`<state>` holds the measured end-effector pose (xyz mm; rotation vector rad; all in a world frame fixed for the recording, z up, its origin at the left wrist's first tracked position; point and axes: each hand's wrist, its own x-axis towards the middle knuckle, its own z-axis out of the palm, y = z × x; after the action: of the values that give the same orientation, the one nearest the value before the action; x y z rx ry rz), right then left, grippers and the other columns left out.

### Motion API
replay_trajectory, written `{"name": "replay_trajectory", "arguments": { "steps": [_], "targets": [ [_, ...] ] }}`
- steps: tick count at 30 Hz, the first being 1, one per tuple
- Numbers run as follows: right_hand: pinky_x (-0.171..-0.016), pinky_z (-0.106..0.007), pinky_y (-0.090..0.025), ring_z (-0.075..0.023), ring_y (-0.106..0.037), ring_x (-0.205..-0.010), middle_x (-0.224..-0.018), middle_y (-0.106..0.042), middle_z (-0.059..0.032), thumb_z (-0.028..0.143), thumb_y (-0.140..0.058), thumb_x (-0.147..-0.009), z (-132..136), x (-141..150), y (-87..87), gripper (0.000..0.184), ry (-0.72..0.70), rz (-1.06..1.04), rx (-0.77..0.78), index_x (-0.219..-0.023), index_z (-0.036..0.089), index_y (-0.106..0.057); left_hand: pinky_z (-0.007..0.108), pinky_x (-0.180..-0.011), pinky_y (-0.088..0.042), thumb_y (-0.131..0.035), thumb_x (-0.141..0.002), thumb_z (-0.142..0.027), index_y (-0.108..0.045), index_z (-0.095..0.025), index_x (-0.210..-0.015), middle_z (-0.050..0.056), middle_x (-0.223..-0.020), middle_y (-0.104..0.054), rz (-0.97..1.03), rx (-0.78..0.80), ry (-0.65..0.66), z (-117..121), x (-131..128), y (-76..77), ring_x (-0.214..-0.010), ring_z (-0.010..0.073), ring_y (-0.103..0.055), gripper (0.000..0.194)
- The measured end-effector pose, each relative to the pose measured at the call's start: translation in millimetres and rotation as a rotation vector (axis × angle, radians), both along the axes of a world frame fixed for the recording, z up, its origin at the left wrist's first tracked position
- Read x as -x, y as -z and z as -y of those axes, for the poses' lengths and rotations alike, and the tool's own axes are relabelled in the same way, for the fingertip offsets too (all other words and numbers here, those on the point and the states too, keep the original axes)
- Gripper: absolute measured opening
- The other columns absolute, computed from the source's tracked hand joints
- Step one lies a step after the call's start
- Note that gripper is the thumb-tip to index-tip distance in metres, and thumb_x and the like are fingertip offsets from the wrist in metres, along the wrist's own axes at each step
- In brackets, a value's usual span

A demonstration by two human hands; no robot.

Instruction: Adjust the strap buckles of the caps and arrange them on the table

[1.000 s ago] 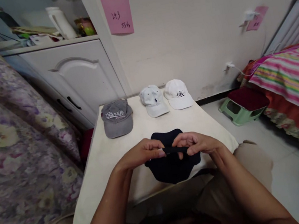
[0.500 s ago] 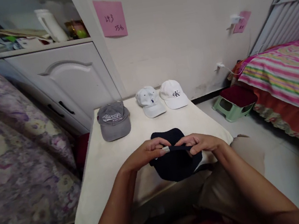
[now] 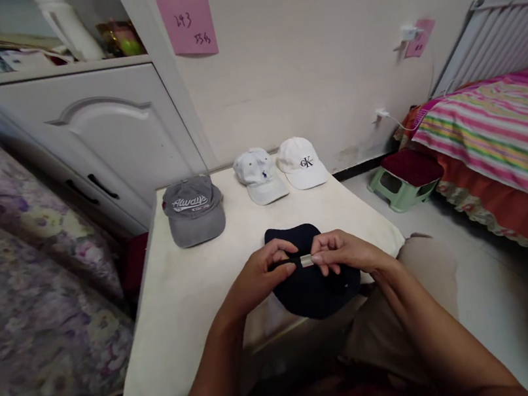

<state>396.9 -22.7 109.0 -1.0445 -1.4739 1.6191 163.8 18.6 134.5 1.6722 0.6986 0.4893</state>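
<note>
A dark navy cap is at the table's near edge, with its back strap facing up toward me. My left hand pinches the left part of the strap between thumb and fingers. Thumb and forefinger of my right hand grip the strap at its pale metal buckle. Beyond them, a grey cap with "Always" lettering sits at the back left. A pale cap with a small dark emblem and a white CK cap stand side by side at the back.
The cream-covered table stands against a wall and a white cabinet. A flowered curtain hangs at the left. To the right are a green stool with a dark red top and a bed with a striped cover.
My right hand has moved left onto the buckle, which my left hand was holding. My left hand now pinches the strap left of it. The view has shifted slightly.
</note>
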Motion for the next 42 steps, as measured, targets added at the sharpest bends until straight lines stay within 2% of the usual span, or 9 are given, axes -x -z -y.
{"name": "replay_trajectory", "arguments": {
  "steps": [3,7,12,19,24,28,35,39,42],
  "targets": [
    [-0.045,-0.017,-0.034,-0.0051,-0.048,-0.047,-0.068,-0.066,0.0007,0.043,-0.071,-0.084,7,-5,1.6,0.030,0.020,-0.012,-0.016,-0.086,0.014,-0.064,0.023,-0.059,-0.031,-0.062,-0.089,-0.034,-0.059,-0.019,-0.107,-0.006,-0.069,-0.044,0.031,-0.029,-0.016,3,3,2.0,-0.065,0.0116,-0.042,0.024],
    [-0.054,-0.020,-0.042,-0.0085,-0.056,-0.057,-0.071,-0.062,0.0021,0.044,-0.073,-0.082,11,2,-5.9,0.033,-0.004,-0.017,-0.023,-0.097,0.016,-0.066,0.023,-0.058,-0.032,-0.058,-0.091,-0.034,-0.059,-0.019,-0.107,-0.004,-0.074,-0.049,-0.014,-0.063,0.031,6,-2,-12.1,-0.066,0.0128,-0.044,0.022],
    [-0.052,-0.019,-0.038,-0.0063,-0.050,-0.054,-0.070,-0.055,0.0045,0.042,-0.074,-0.080,16,17,-12.4,0.029,0.058,-0.075,-0.036,-0.088,0.016,-0.065,0.024,-0.065,-0.040,-0.062,-0.090,-0.035,-0.061,-0.021,-0.110,0.001,-0.091,-0.061,-0.054,-0.122,0.036,9,-1,-26.6,-0.078,0.0153,-0.053,0.025],
    [-0.049,-0.020,-0.033,-0.0054,-0.048,-0.050,-0.071,-0.056,0.0046,0.041,-0.076,-0.078,24,16,-7.1,0.027,0.153,-0.084,-0.014,-0.086,0.016,-0.065,0.036,-0.100,-0.042,-0.069,-0.085,-0.026,-0.064,-0.022,-0.111,0.007,-0.117,-0.065,0.086,-0.239,-0.161,24,3,-7.2,-0.114,0.0239,-0.056,0.027],
    [-0.048,-0.020,-0.036,-0.0067,-0.050,-0.050,-0.072,-0.057,0.0036,0.039,-0.076,-0.077,25,20,-7.7,0.027,0.196,-0.104,-0.040,-0.090,0.017,-0.065,0.038,-0.101,-0.041,-0.067,-0.085,-0.022,-0.061,-0.021,-0.094,0.007,-0.114,-0.066,0.151,-0.244,-0.285,35,-1,2.2,-0.114,0.0238,-0.058,0.010],
    [-0.049,-0.020,-0.038,-0.0073,-0.051,-0.051,-0.069,-0.055,0.0050,0.037,-0.076,-0.079,26,22,-6.4,0.026,0.213,-0.102,-0.085,-0.095,0.019,-0.065,0.038,-0.102,-0.041,-0.068,-0.084,-0.020,-0.058,-0.021,-0.094,0.007,-0.117,-0.064,0.198,-0.201,-0.355,38,-1,6.8,-0.116,0.0236,-0.057,0.014],
    [-0.051,-0.021,-0.034,-0.0075,-0.050,-0.052,-0.067,-0.052,0.0059,0.036,-0.073,-0.082,27,19,-1.6,0.025,0.251,-0.092,-0.146,-0.100,0.021,-0.066,0.046,-0.109,-0.035,-0.079,-0.073,-0.027,-0.055,-0.026,-0.126,0.010,-0.134,-0.057,0.018,-0.247,-0.369,43,5,19.1,-0.127,0.0294,-0.049,0.059],
    [-0.051,-0.021,-0.031,-0.0070,-0.048,-0.051,-0.065,-0.051,0.0062,0.037,-0.074,-0.082,26,19,-0.4,0.025,0.296,-0.105,-0.140,-0.101,0.020,-0.067,0.040,-0.099,-0.043,-0.074,-0.078,-0.030,-0.061,-0.023,-0.114,0.006,-0.117,-0.065,-0.024,-0.191,-0.337,32,10,25.9,-0.112,0.0258,-0.057,0.039],
    [-0.051,-0.022,-0.032,-0.0073,-0.049,-0.052,-0.066,-0.052,0.0056,0.038,-0.074,-0.082,25,21,0.1,0.026,0.299,-0.113,-0.140,-0.100,0.020,-0.068,0.034,-0.089,-0.046,-0.070,-0.081,-0.027,-0.064,-0.020,-0.104,0.003,-0.102,-0.066,-0.012,-0.157,-0.249,20,15,17.6,-0.098,0.0223,-0.060,0.025]
  ]
}}
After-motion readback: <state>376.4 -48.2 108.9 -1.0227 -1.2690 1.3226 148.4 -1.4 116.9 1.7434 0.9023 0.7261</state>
